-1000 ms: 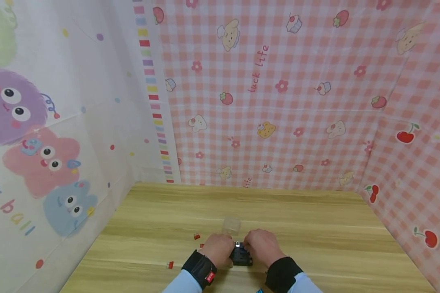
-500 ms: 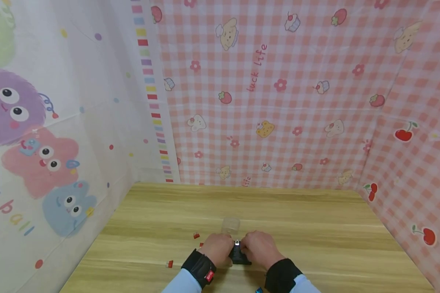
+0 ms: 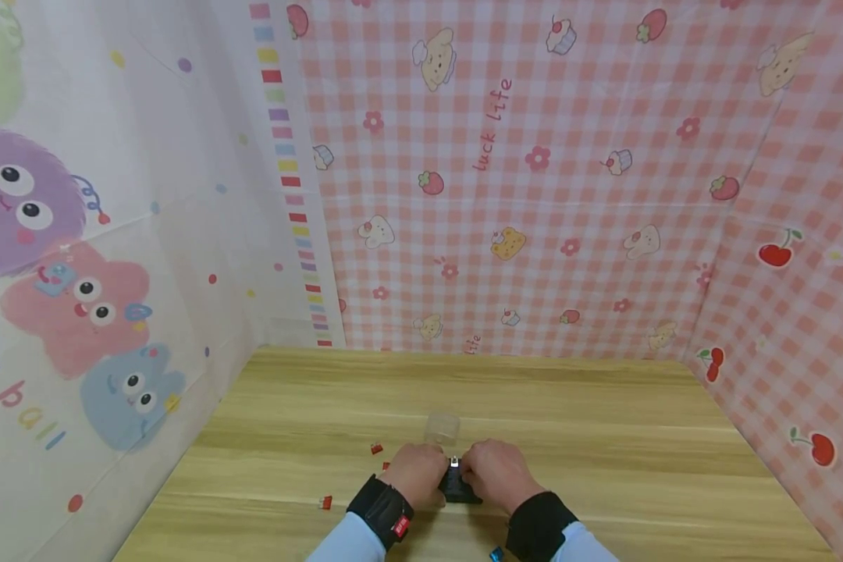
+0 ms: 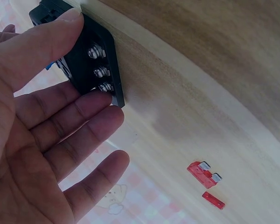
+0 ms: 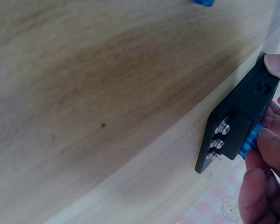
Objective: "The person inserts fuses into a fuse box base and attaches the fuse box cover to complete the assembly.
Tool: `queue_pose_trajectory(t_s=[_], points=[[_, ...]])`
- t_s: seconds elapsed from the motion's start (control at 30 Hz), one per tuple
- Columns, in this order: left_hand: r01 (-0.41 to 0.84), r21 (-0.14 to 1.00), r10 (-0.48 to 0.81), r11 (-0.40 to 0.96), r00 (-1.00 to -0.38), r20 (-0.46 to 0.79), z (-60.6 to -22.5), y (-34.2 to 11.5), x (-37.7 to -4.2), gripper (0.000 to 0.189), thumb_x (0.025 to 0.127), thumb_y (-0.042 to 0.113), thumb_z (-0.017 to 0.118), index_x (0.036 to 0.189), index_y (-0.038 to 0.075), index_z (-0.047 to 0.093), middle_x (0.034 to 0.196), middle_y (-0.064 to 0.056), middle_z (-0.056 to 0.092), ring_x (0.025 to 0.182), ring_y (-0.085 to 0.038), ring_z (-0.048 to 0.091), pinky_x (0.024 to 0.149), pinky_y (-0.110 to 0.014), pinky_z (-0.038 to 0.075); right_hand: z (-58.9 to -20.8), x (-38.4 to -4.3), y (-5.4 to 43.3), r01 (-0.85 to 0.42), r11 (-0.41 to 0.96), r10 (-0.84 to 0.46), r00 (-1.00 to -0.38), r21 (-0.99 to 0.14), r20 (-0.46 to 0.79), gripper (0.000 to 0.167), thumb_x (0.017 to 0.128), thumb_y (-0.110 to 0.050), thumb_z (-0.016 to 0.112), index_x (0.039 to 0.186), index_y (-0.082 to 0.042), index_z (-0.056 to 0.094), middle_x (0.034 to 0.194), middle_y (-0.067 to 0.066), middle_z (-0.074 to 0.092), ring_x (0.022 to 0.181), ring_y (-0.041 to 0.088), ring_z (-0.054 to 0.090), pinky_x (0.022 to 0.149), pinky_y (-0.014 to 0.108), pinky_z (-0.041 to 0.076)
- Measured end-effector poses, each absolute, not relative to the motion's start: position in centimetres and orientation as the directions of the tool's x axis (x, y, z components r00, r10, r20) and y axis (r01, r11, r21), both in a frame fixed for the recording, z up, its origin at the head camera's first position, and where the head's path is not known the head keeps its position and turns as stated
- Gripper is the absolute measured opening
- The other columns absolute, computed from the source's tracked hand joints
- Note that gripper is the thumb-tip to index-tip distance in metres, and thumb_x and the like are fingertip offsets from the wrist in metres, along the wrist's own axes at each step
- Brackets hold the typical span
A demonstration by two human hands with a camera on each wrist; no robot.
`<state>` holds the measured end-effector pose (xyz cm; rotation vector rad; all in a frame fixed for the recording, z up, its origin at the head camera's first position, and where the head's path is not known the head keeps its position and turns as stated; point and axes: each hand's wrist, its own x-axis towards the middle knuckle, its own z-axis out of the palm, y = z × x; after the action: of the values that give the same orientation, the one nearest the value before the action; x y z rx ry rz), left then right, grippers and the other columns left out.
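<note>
The black fuse block [image 3: 460,487] is between the two hands, over the near part of the wooden table [image 3: 639,437]. One end carries a row of three metal screws [image 4: 101,72]; a bright metal stud [image 3: 454,463] shows at the far end in the head view.

The left hand [image 3: 414,474] grips the block: the thumb lies across the top face, and fingertips meet the edge beside the screws. Its remaining fingers are spread apart.

The right hand [image 3: 500,471] is narrowed and pinches a blue fuse [image 5: 250,141] between thumb and finger, against the side of the block. How deeply the fuse is seated cannot be told.

A clear cover [image 3: 442,428] rests just beyond the hands. Three red fuses [image 3: 325,503] lie on the table to the left of the left hand, two of them near each other. A second blue fuse [image 3: 496,554] lies at the near edge of the head view, beside the right wristband [image 3: 541,524]. A pink checked cloth [image 3: 492,273] hangs behind the table.
</note>
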<state>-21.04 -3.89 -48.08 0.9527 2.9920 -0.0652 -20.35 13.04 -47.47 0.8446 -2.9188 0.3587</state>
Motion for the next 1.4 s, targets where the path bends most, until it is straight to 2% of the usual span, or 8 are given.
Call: queue_pose_trajectory(t_s=[0.43, 0.77, 1.4], points=[[0.587, -0.106, 0.591, 0.802, -0.806, 0.008, -47.7, -4.0, -20.5, 0.039, 0.07, 0.04, 0.088, 0.094, 0.014, 0.072, 0.081, 0.003, 0.062, 0.076, -0.013, 0.059, 0.067, -0.034, 0.047, -47.2, -20.2, 13.0, -0.541, 0.819, -0.522, -0.841, -0.191, 0.143, 0.007, 0.08, -0.013, 0.08, 0.077, -0.018, 0.075, 0.071, -0.01, 0.062, 0.062, 0.006, 0.049, 0.056, 0.029, 0.04], [0.571, -0.003, 0.571, 0.821, -0.821, -0.02, -47.2, -4.6, -20.6, 0.043, 0.07, 0.039, 0.088, 0.1, 0.013, 0.071, 0.084, 0.003, 0.06, 0.076, -0.013, 0.055, 0.071, -0.034, 0.045, -46.4, -20.2, 13.4, -0.492, 0.828, -0.486, -0.869, -0.268, 0.094, 0.004, 0.082, -0.015, 0.08, 0.085, -0.016, 0.077, 0.078, -0.009, 0.064, 0.068, 0.006, 0.053, 0.062, 0.031, 0.045], [0.542, -0.021, 0.541, 0.84, -0.84, -0.033, -46.6, -5.2, -20.5, 0.055, 0.066, 0.049, 0.088, 0.107, 0.016, 0.071, 0.092, 0.002, 0.064, 0.083, -0.015, 0.058, 0.075, -0.037, 0.048, -45.3, -19.0, 13.5, -0.47, 0.846, -0.482, -0.876, -0.251, 0.014, 0.01, 0.079, -0.022, 0.082, 0.084, -0.017, 0.076, 0.073, -0.012, 0.061, 0.064, 0.007, 0.048, 0.062, 0.032, 0.042]])
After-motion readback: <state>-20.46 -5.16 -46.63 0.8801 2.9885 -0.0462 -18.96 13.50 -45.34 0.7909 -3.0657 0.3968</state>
